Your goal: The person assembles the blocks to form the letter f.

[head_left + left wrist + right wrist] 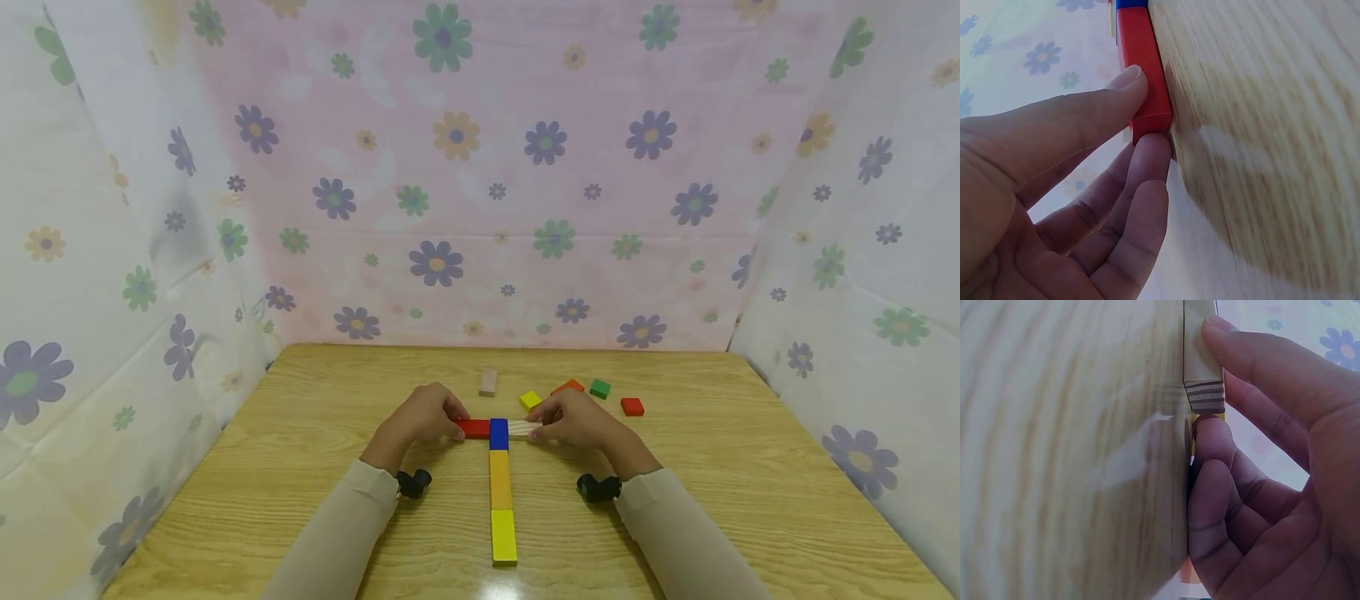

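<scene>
My left hand (427, 414) pinches the outer end of a red block (1147, 75), thumb along its near side and fingers behind. On the other side, my right hand (577, 419) holds a plain wooden block (520, 429) the same way; dark grain stripes show on its end in the right wrist view. Between these two blocks lies a blue block (498, 434), making a crossbar with them. An orange block (500, 480) runs from the blue one toward me, followed by a long yellow block (504, 537), so the row forms a T flat on the table.
Beyond the hands, a plain wooden block (488, 382) lies at the back of the wooden table (300, 517). Small yellow (529, 401), orange (570, 386), green (600, 388) and red (632, 407) blocks are scattered behind and right of my right hand. Flowered cloth (510, 167) surrounds the table.
</scene>
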Available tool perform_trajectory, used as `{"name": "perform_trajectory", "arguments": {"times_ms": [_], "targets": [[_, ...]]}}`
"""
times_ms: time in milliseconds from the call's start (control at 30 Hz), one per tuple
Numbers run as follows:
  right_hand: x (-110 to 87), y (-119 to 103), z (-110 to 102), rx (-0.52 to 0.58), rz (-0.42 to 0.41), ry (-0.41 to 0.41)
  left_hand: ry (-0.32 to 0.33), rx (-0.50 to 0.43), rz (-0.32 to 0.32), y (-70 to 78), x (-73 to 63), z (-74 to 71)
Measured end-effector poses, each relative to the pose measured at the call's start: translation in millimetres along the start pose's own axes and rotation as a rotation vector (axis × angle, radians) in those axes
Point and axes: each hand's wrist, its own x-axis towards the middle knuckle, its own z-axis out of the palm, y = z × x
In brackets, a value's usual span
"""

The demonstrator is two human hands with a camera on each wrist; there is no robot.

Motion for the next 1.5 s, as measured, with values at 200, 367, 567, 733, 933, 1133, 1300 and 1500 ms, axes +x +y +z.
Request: {"name": "perform_trajectory", "arguments": {"times_ms": [200, 367, 567, 733, 933, 1133, 1300, 1500], "targets": [[-0.5, 1, 0, -0.010, -0.001, 0.002, -0.001, 0.009, -0.002, 1.5, 0.4, 0.2], [-0.1, 2, 0, -0.019, -0.010, 0.004, 0.001, 0.018, -0.005, -0.1, 3.2, 1.5], [0.2, 1, 1, -0.024, -0.002, 0.002, 0.002, 0.024, -0.013, -1.5, 4.4, 2.8], [-0.5, -2, 1, -0.032, 0.002, -0.003, 0.004, 0.016, -0.008, -1.8, 3.3, 1.9], [-1.6, -4, -2, -0.061, -0.018, -0.006, 0.002, 0.013, 0.000, -2.3, 2.9, 1.4], [-0.7, -5, -4, -0.086, -0.017, 0.019, 0.001, 0.020, 0.004, -2.6, 2.4, 1.9], [4.2, -8, -5, -0.074, -0.010, 0.075, 0.000, 0.032, 0.013, -2.4, 3.8, 2.2], [16.7, -12, -2, -0.079, -0.023, 0.109, 0.001, 0.041, 0.012, -4.1, 4.7, 2.9]]}}
